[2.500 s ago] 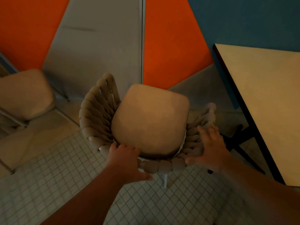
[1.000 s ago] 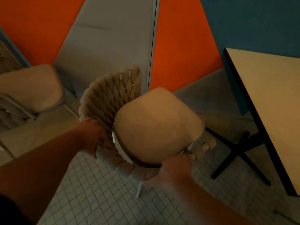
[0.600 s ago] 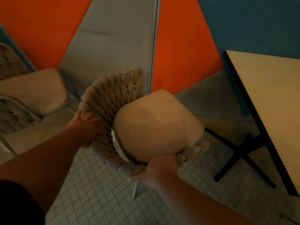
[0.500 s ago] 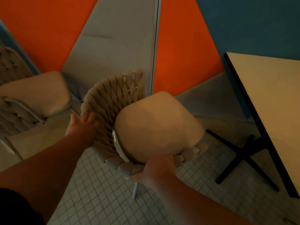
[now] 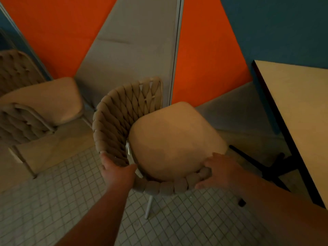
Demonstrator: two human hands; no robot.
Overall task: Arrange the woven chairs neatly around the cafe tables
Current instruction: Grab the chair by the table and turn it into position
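We gripped the woven chair (image 5: pixel 142 125) by its back rim, left hand (image 5: pixel 117 170) and right hand (image 5: pixel 220 172) both closed on it, beside the table (image 5: pixel 298 110). Step: turning it. Next, we judged, swing the seat toward the table.

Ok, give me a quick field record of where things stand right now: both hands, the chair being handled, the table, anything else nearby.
left hand: gripping the woven backrest rim, thumb on the inner side
right hand: gripping the rim at its other end, beside the seat cushion
held chair: beige woven back, one white leg visible on the tiled floor
table: to the right, light top, dark cross base; chair seat not under it
second chair: at left, same woven style, apart from the held chair
wall: orange, grey and blue panels behind
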